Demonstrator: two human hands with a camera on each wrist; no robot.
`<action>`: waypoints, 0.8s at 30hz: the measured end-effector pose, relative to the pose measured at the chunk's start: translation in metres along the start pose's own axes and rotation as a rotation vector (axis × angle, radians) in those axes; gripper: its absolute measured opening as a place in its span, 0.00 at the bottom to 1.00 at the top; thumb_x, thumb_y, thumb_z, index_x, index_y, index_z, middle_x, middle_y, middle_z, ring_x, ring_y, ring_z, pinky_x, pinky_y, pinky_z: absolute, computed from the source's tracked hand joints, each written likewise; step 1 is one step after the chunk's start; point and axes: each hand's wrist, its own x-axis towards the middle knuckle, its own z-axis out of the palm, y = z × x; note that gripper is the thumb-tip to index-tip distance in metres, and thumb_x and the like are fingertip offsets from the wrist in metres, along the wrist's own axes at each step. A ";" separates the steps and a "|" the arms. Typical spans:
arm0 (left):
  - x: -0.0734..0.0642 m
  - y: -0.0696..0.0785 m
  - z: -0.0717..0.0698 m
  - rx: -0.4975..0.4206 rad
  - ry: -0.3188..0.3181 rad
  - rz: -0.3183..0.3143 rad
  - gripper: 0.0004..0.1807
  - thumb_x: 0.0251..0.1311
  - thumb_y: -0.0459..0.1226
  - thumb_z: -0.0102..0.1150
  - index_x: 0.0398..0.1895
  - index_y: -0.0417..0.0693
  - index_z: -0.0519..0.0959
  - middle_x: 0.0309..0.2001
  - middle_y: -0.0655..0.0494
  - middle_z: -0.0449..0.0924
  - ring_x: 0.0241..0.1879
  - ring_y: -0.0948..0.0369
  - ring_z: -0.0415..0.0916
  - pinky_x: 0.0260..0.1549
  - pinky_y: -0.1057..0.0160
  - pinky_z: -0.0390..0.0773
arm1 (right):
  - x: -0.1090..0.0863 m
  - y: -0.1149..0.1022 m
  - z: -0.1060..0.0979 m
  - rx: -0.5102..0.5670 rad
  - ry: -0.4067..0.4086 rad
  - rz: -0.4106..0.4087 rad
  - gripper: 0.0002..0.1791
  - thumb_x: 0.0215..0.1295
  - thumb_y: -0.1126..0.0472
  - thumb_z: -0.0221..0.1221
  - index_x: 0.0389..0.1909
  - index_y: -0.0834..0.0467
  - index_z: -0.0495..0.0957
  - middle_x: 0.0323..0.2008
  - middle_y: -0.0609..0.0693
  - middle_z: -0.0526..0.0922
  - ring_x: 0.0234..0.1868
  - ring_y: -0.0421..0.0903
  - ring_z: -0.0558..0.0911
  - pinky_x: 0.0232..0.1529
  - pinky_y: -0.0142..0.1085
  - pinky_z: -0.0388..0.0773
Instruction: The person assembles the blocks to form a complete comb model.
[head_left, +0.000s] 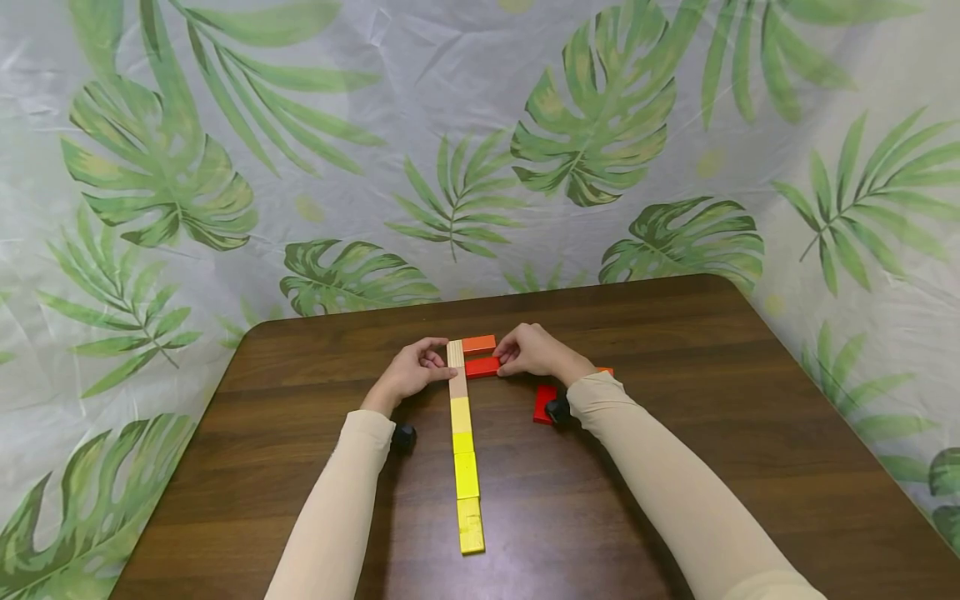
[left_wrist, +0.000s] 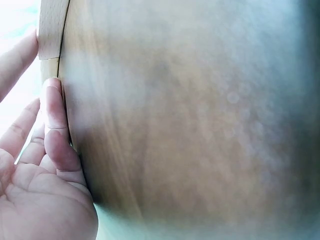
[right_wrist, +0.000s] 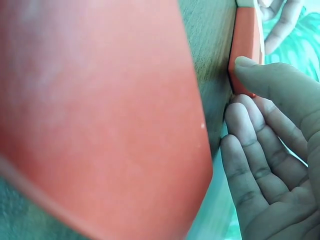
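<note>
A straight row of blocks lies on the table: natural wood blocks (head_left: pixel 457 355) at the far end, then several yellow blocks (head_left: pixel 467 475) toward the near side. Beside the row's left side is my left hand (head_left: pixel 411 368), its thumb and forefinger touching the natural wood; the other fingers bend inward. My right hand (head_left: pixel 531 350) pinches the right end of a red block (head_left: pixel 482 367), thumb on it and fingers at its end. That block sits crosswise, its left end against the row. Just beyond it, an orange block (head_left: pixel 478 343) also points right from the row.
Another red block (head_left: pixel 543 403) lies under the right wrist, large in the right wrist view. An orange piece (head_left: pixel 604 370) shows partly behind the right sleeve. Dark wrist cameras (head_left: pixel 403 437) hang under both wrists. A leaf-print curtain (head_left: pixel 465 167) stands behind the brown table (head_left: pixel 315 367).
</note>
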 end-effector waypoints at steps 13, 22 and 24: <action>0.000 -0.001 0.000 0.001 -0.001 0.006 0.34 0.66 0.39 0.76 0.73 0.45 0.76 0.42 0.50 0.80 0.40 0.57 0.71 0.38 0.64 0.71 | 0.001 -0.004 -0.001 -0.010 -0.013 0.022 0.14 0.63 0.60 0.78 0.47 0.60 0.90 0.39 0.50 0.93 0.39 0.41 0.88 0.47 0.35 0.87; 0.001 -0.001 0.000 0.006 0.002 -0.001 0.33 0.65 0.39 0.76 0.73 0.47 0.76 0.42 0.50 0.80 0.40 0.57 0.71 0.39 0.64 0.72 | 0.000 -0.006 -0.002 -0.025 -0.015 0.019 0.14 0.62 0.60 0.78 0.47 0.60 0.90 0.38 0.50 0.92 0.39 0.41 0.88 0.47 0.34 0.87; 0.001 -0.001 0.000 0.006 0.000 0.002 0.33 0.66 0.39 0.76 0.73 0.47 0.76 0.43 0.50 0.80 0.40 0.57 0.71 0.39 0.64 0.72 | 0.000 -0.007 -0.003 -0.021 -0.020 0.022 0.16 0.61 0.61 0.78 0.48 0.61 0.90 0.39 0.50 0.92 0.39 0.41 0.88 0.47 0.34 0.87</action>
